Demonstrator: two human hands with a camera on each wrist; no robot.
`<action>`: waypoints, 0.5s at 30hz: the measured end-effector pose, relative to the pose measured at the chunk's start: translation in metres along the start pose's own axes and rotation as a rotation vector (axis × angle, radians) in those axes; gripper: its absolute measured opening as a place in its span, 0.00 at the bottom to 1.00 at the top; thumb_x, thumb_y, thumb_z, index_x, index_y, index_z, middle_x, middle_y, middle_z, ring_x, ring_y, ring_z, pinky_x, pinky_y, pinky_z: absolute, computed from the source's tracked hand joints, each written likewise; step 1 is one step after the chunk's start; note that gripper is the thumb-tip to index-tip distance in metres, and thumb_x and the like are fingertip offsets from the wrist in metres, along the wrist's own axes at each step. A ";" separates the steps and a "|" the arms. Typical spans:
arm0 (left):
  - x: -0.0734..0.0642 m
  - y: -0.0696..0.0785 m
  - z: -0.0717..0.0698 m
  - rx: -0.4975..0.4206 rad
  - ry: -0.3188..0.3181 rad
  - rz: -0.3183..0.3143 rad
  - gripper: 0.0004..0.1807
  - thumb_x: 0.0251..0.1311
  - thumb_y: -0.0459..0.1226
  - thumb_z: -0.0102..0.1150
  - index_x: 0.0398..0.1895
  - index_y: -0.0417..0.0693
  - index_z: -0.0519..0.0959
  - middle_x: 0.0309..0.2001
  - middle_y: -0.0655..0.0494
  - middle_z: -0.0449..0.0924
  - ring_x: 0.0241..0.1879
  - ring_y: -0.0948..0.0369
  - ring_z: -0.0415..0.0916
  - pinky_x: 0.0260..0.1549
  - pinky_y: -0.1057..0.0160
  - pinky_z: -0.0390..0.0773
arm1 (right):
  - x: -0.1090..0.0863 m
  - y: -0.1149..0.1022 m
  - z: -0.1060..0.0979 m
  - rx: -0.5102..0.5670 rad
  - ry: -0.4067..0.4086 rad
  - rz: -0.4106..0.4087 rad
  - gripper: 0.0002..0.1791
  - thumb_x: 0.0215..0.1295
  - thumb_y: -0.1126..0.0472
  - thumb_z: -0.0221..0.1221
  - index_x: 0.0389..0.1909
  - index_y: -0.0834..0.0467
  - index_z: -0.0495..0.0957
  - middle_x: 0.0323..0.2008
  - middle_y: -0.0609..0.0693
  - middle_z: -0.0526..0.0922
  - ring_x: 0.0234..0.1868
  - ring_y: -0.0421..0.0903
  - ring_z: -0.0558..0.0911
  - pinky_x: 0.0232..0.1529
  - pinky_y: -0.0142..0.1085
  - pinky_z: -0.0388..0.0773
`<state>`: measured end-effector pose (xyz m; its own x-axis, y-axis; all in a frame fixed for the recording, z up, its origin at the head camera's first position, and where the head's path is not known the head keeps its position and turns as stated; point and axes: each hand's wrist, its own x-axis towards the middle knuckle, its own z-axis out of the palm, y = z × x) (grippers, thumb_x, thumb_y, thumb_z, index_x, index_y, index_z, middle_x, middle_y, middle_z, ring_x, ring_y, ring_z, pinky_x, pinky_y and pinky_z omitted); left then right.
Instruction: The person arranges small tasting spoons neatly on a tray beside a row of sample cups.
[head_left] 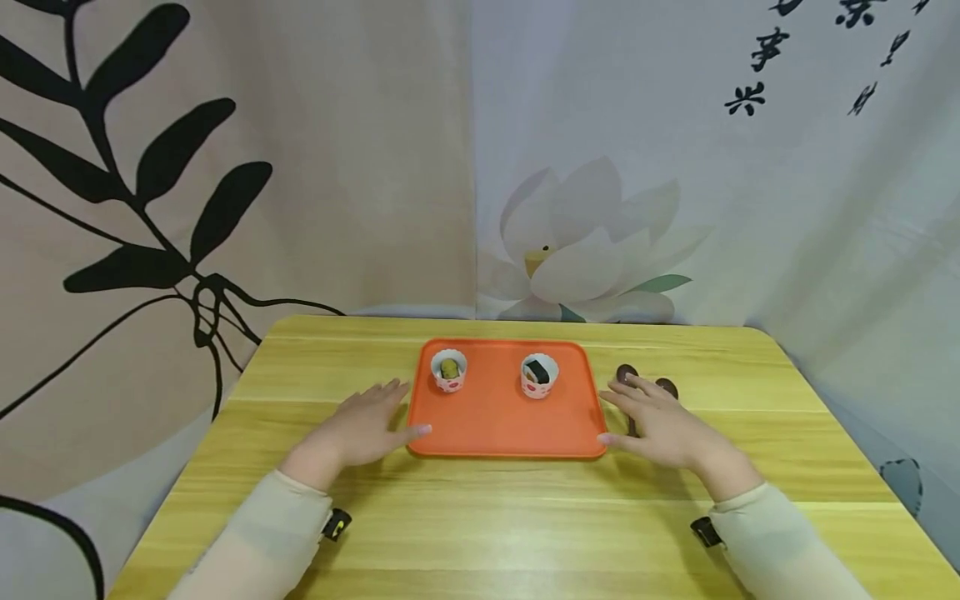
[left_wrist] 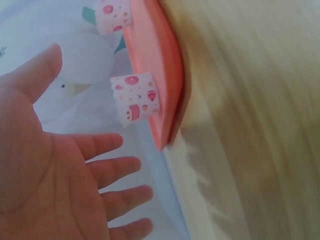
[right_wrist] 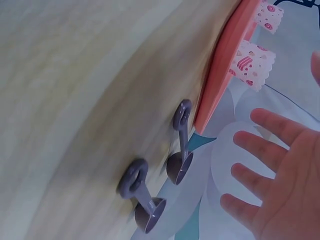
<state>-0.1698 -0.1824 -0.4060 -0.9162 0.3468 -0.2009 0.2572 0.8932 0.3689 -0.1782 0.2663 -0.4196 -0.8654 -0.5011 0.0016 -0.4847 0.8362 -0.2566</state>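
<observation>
An orange tray [head_left: 487, 425] lies on the wooden table with two patterned paper cups on it. The left cup [head_left: 448, 371] contains something yellow-green; the right cup [head_left: 539, 375] contains a black-and-white piece that looks like sushi. My left hand [head_left: 367, 425], fingers spread and holding nothing, hovers by the tray's left side, its thumb near the front left corner. On the other side my right hand [head_left: 660, 423] is spread likewise, with its thumb close to the front right corner. Two dark brown measuring spoons [right_wrist: 181, 145] [right_wrist: 142, 197] lie under and beyond the right hand, partly hidden in the head view.
The yellow wooden table [head_left: 487, 525] extends toward me in front of the tray. Behind its far edge hangs a curtain [head_left: 375, 167] printed with dark leaves, a pale lotus and black characters. Dark bands or devices [head_left: 337, 523] sit at both wrists.
</observation>
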 end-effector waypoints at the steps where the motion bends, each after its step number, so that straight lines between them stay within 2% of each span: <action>1: 0.001 0.000 0.002 0.005 0.005 -0.002 0.54 0.63 0.71 0.44 0.79 0.42 0.54 0.78 0.40 0.50 0.76 0.37 0.45 0.71 0.34 0.44 | 0.001 0.000 0.001 -0.001 0.001 -0.002 0.47 0.65 0.28 0.54 0.73 0.58 0.67 0.73 0.60 0.65 0.76 0.66 0.53 0.70 0.66 0.50; 7: 0.009 0.001 0.012 0.033 0.032 0.009 0.51 0.65 0.68 0.48 0.79 0.43 0.54 0.79 0.41 0.47 0.76 0.36 0.41 0.71 0.33 0.41 | 0.005 -0.003 0.005 0.001 -0.002 -0.011 0.46 0.65 0.28 0.53 0.72 0.57 0.68 0.72 0.60 0.66 0.76 0.65 0.54 0.70 0.67 0.49; 15: 0.015 0.003 0.020 0.046 -0.015 -0.003 0.52 0.63 0.69 0.48 0.80 0.45 0.52 0.80 0.44 0.44 0.77 0.36 0.40 0.71 0.34 0.39 | 0.011 -0.007 0.009 0.015 -0.031 0.019 0.48 0.64 0.26 0.53 0.73 0.57 0.66 0.73 0.59 0.64 0.76 0.65 0.53 0.70 0.66 0.50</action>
<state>-0.1766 -0.1688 -0.4257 -0.9123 0.3480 -0.2159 0.2686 0.9063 0.3262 -0.1830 0.2530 -0.4264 -0.8699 -0.4921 -0.0334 -0.4660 0.8423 -0.2709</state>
